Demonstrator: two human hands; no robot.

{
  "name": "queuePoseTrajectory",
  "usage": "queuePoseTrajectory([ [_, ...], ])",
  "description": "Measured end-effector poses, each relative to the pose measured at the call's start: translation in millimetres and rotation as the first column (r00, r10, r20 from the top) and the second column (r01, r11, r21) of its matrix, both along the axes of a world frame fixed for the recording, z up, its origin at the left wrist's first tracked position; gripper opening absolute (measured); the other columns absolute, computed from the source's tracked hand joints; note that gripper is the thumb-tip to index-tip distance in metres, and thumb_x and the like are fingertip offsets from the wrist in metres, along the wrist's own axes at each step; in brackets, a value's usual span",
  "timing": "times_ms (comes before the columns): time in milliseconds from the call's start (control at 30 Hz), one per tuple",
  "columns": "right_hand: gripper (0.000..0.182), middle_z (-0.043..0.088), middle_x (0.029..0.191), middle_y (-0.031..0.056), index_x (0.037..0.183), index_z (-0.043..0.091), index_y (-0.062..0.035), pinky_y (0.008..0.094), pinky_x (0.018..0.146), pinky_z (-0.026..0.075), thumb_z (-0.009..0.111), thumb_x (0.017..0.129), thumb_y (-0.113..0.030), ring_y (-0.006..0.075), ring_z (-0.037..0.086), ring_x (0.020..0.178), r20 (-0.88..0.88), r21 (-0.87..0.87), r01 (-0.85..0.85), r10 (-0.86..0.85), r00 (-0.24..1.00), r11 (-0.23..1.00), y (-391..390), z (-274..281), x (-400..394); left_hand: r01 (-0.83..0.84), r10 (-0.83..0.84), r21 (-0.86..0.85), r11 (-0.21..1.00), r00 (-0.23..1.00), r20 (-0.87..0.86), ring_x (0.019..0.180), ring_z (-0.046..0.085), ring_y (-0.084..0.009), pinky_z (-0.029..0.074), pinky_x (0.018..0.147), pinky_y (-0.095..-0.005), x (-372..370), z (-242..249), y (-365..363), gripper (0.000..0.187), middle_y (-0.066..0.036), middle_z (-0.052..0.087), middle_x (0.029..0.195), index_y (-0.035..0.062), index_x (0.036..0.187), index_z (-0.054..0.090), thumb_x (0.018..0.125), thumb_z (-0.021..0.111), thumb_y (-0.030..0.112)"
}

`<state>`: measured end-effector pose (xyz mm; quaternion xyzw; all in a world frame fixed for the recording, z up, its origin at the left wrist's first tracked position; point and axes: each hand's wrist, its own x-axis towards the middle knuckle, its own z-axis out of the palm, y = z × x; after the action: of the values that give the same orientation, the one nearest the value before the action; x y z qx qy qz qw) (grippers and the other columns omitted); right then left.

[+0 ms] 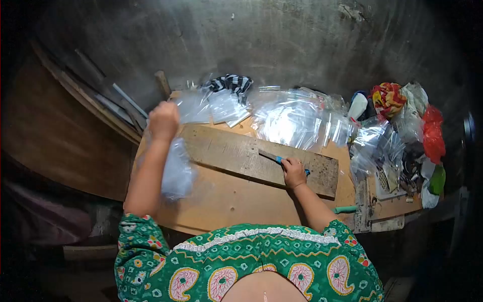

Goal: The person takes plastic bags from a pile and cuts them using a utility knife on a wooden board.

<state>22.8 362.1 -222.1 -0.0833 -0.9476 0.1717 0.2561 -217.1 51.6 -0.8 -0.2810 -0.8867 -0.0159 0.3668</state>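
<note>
My left hand (164, 121) is raised over the left side of the table, its fingers closed. A blurred clear plastic sheet or bag (177, 168) hangs just below it, beside the wrist, and seems to be gripped in it. My right hand (294, 172) is closed round the blue handle of a knife (269, 156), resting on the right part of a worn wooden board (221, 147). The blade points to the upper left across the board.
Stacks of clear plastic (289, 118) lie behind the board. Plastic bags and a red bag (433, 133) are heaped at the right. A green-handled tool (345, 209) lies at the table's (231, 206) right edge. Wooden panels (65, 136) stand at the left.
</note>
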Motion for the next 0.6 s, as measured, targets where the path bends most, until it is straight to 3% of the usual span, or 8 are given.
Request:
queuePoseTrajectory([
  [67,0.022,0.058,0.093,0.0082,0.095,0.063,-0.0145,0.0410,0.076,0.045,0.059,0.074,-0.009,0.0310,0.053,0.089,0.118,-0.049,0.032,-0.026,0.993,0.998,-5.4,8.2,0.3,-0.046,0.057,-0.116,0.992,0.994,0.092,0.061,0.060,-0.0279,0.048,0.055,-0.0410,23.8,-68.2,4.4,0.012,-0.012,0.058,0.069,0.0078,0.065,0.057,0.074,0.052,0.012],
  [100,0.022,0.058,0.093,0.0082,0.095,0.063,-0.0145,0.0410,0.076,0.045,0.059,0.074,-0.009,0.0310,0.053,0.089,0.125,-0.049,0.013,-0.007,0.992,0.999,-12.4,13.1,5.2,-0.089,0.100,-0.056,0.994,0.967,0.236,0.060,0.060,-0.0278,0.048,0.053,-0.0395,44.7,-98.2,8.5,0.013,-0.012,0.058,0.065,0.0075,0.063,0.057,0.073,0.053,0.012],
  [167,0.022,0.058,0.095,0.0132,0.096,0.063,-0.0099,0.0415,0.077,0.045,0.061,0.074,-0.009,0.0339,0.054,0.087,0.213,-0.145,-0.072,0.102,0.972,0.987,-24.7,24.4,16.5,-0.019,0.029,-0.033,0.999,0.948,0.318,0.059,0.060,-0.0282,0.049,0.052,-0.0394,94.1,-139.2,14.5,0.013,-0.012,0.058,0.063,0.0068,0.062,0.057,0.074,0.052,0.011],
  [233,0.023,0.060,0.089,0.0138,0.096,0.063,-0.0089,0.0419,0.077,0.045,0.060,0.073,-0.008,0.0343,0.055,0.087,0.200,-0.215,-0.157,0.201,0.959,0.964,-38.8,24.3,31.0,-0.064,0.088,-0.067,0.996,0.881,0.466,0.064,0.060,-0.0291,0.049,0.054,-0.0410,121.5,-199.0,17.6,0.012,-0.012,0.059,0.067,0.0064,0.067,0.059,0.075,0.054,0.013],
  [333,0.025,0.060,0.090,0.0117,0.095,0.064,-0.0099,0.0409,0.074,0.046,0.061,0.071,-0.007,0.0326,0.055,0.085,0.231,-0.211,-0.256,0.303,0.925,0.943,-56.7,34.3,56.2,-0.098,0.032,0.077,0.992,0.800,0.599,0.071,0.060,-0.0302,0.049,0.058,-0.0422,176.7,-218.4,23.6,0.011,-0.011,0.060,0.075,0.0068,0.072,0.059,0.077,0.058,0.017],
  [467,0.024,0.058,0.087,0.0096,0.093,0.063,-0.0101,0.0415,0.069,0.046,0.060,0.069,-0.005,0.0314,0.054,0.079,0.216,-0.156,-0.354,0.382,0.899,0.922,-62.7,44.1,78.3,-0.124,0.006,0.134,0.983,0.757,0.653,0.074,0.059,-0.0318,0.047,0.065,-0.0427,200.8,-222.7,24.7,0.015,-0.011,0.060,0.080,0.0072,0.075,0.059,0.077,0.061,0.022],
  [600,0.024,0.058,0.087,0.0091,0.093,0.063,-0.0107,0.0410,0.069,0.046,0.060,0.070,-0.006,0.0310,0.055,0.079,0.206,-0.124,-0.396,0.414,0.887,0.910,-58.1,35.4,85.8,-0.149,0.046,0.107,0.983,0.763,0.644,0.073,0.058,-0.0308,0.046,0.063,-0.0426,211.9,-212.8,29.7,0.017,-0.011,0.060,0.079,0.0086,0.076,0.061,0.076,0.063,0.026],
])
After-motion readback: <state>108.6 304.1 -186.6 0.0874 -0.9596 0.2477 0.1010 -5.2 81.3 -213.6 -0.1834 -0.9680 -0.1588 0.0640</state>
